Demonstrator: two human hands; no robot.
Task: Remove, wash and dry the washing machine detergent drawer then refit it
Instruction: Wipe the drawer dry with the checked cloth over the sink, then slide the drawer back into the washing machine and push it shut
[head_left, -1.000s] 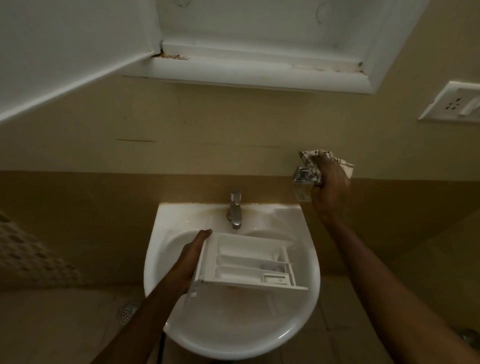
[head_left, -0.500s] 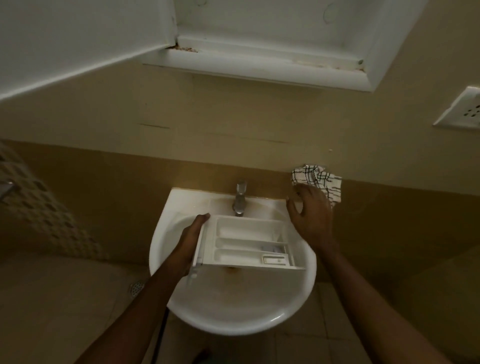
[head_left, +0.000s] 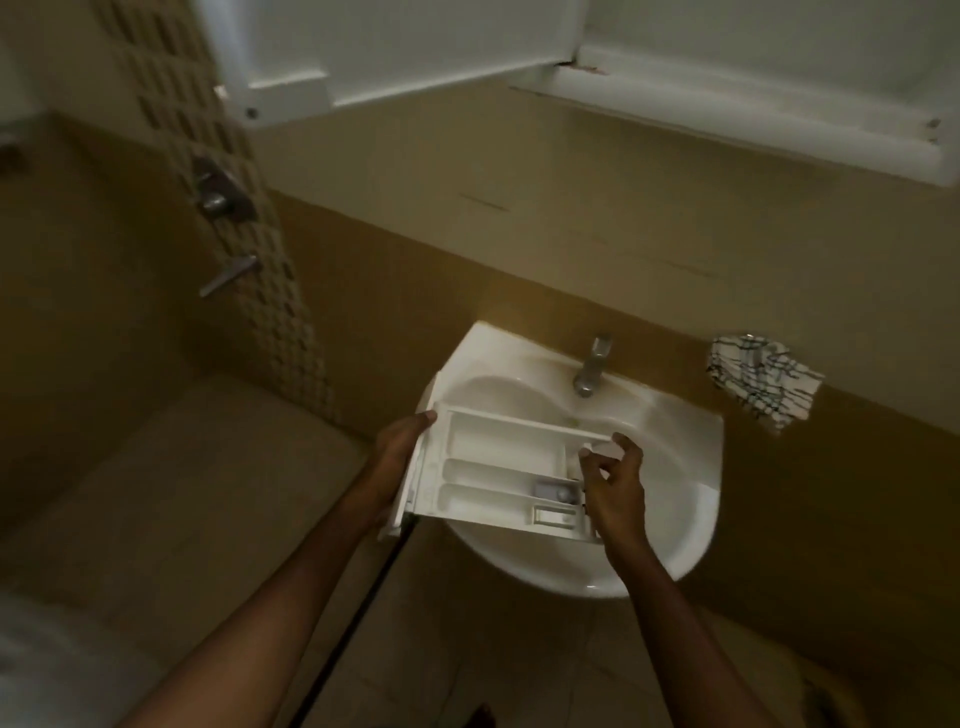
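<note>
Moved down from the checked cloth (head_left: 758, 382) at right of centre to the right end of the detergent drawer (head_left: 498, 467) with the right hand (head_left: 613, 488), fingers curled about the far corner; cannot tell whether gripping or only touching. Swung leftward with the view, placing the white basin (head_left: 691, 467) right of centre. Gripping the drawer's front panel with the left hand (head_left: 400, 449), fingers wrapped round its left end. Held roughly level, compartments up, over the basin's left half, just below the tap (head_left: 589, 369) in the frame
</note>
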